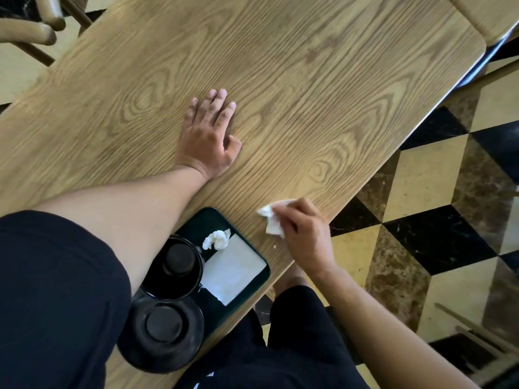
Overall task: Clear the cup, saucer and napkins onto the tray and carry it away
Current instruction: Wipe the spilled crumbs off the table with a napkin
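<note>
A dark tray [211, 217] lies at the near edge of the wooden table [280, 80]. On it stand a black cup [174, 266], a black saucer [161, 336], a flat white napkin [233, 270] and a crumpled white napkin [216, 240]. My left hand [209, 138] rests flat on the tabletop beyond the tray, fingers spread, holding nothing. To the right of the tray, my right hand [304, 230] pinches another crumpled white napkin [271, 220] just above the table. My left forearm hides part of the tray's left side.
The table's long right edge runs diagonally, with a chequered tile floor [421, 192] beyond it. Wooden chair parts [36, 26] stand at the top left, a second table top [488, 15] at the top right, and more chair legs [477, 329] at the lower right.
</note>
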{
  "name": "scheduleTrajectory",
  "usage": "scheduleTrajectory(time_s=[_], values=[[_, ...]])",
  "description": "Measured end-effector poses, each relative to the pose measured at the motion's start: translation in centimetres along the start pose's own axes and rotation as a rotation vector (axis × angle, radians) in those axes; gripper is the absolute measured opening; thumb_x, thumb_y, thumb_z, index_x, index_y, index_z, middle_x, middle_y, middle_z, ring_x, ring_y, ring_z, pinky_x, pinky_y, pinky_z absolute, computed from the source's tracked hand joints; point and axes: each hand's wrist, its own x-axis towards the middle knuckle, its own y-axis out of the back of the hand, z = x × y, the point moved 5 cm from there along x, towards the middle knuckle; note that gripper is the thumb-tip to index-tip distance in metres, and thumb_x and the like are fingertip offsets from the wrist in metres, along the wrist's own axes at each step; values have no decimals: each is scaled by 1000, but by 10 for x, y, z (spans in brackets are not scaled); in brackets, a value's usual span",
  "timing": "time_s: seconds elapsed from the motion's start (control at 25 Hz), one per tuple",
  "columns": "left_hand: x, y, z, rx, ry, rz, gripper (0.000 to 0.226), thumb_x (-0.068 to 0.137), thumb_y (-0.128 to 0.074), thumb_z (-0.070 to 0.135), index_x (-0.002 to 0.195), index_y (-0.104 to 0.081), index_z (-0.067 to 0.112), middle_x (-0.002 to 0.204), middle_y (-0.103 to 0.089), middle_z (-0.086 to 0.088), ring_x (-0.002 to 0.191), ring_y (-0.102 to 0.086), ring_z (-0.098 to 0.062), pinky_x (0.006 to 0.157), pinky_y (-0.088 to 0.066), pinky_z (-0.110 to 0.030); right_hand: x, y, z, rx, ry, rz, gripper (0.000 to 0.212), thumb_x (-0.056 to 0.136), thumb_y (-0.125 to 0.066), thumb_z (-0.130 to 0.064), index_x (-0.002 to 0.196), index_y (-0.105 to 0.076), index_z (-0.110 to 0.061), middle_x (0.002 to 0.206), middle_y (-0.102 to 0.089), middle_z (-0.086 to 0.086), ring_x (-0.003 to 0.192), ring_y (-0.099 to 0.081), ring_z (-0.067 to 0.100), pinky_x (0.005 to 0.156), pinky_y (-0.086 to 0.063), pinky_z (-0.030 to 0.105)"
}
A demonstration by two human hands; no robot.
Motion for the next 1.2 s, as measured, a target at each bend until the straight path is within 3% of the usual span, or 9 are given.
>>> scheduleTrajectory(time_s=[0.16,0.36,0.44,0.64,0.72,0.8,0.92,1.08,1.2], values=[[-1,1,-2,-12,3,16,63,86,-51,30,144,-54,7,160,-41,-15,151,-34,-33,125,-21,-56,-37,-3,-9,12,328,-470,24,89,-72,-4,110,-79,-12,98,-64,5,84,-66,16,77,-58,25],[0,0,0,-14,0,11,63,85,-52,29,144,-54,7,160,-41,-15,151,-34,-33,125,-21,-56,49,46,33,-102,-29,126,17,92,-70,-3,98,-82,-13,95,-68,2,84,-65,12,77,-57,35],[0,2,0,-5,0,12,63,86,-51,29,145,-54,7,161,-41,-15,151,-34,-32,125,-21,-56,59,33,29,-43,-121,204,17,92,-70,-5,100,-82,-15,94,-66,1,85,-61,9,79,-55,34],[0,3,1,-7,5,8,62,86,-52,29,144,-54,7,160,-42,-16,151,-35,-32,125,-22,-56,-24,-3,3,-48,357,-373,21,93,-68,-5,111,-78,-10,100,-64,9,84,-67,20,75,-59,33],[-1,3,1,-5,4,7,62,86,-52,29,144,-54,7,160,-42,-16,151,-35,-33,124,-22,-56,-16,19,17,-107,430,-406,26,89,-72,3,110,-78,-10,103,-66,8,86,-68,17,75,-60,33],[0,3,0,-3,2,0,62,86,-52,29,144,-54,7,160,-42,-16,151,-35,-33,125,-22,-56,25,47,35,-183,227,-165,23,88,-73,4,102,-80,-12,103,-69,5,85,-65,11,76,-62,37],[0,4,2,-21,14,-17,65,85,-50,29,146,-53,6,161,-40,-16,152,-32,-32,125,-19,-56,89,79,56,5,-384,166,15,96,-66,-11,101,-79,-18,96,-71,0,83,-65,11,84,-60,43],[1,3,1,-30,16,-15,66,84,-50,28,146,-53,5,161,-40,-17,152,-32,-32,125,-20,-57,104,54,34,1004,-687,44,18,102,-54,0,100,-69,-10,82,-67,3,70,-64,13,66,-56,30],[0,4,1,-20,-1,14,64,85,-52,29,144,-54,5,159,-42,-17,151,-35,-33,124,-22,-58,72,27,16,1267,-747,-179,24,99,-48,9,110,-67,-2,92,-72,13,78,-70,23,71,-60,33]])
